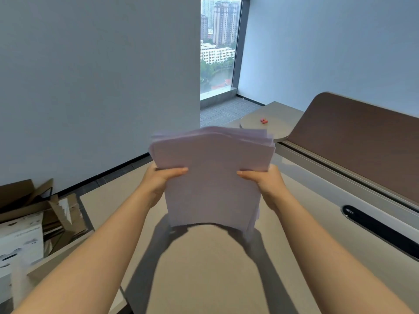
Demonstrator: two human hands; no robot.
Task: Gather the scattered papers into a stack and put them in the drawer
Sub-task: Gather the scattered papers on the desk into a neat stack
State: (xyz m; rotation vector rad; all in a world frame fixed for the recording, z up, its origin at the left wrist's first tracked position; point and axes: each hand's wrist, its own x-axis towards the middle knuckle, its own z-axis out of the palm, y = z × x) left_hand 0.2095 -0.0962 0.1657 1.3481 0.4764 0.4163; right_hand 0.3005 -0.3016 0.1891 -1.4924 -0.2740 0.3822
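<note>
A stack of pale white papers (213, 173) stands upright in the middle of the view, its lower edge just above or on the beige desk (204, 268); which of the two I cannot tell. My left hand (158, 180) grips the stack's left side, thumb on the front sheet. My right hand (265, 180) grips the right side the same way. The top edges of the sheets are slightly fanned and uneven. No drawer is in view.
A brown desk partition (353, 141) runs along the right, with a black cable slot (381, 232) in the desk beside it. Cardboard and white boxes (29, 218) lie on the floor at the left. A small pink object (263, 120) sits on a rounded far table.
</note>
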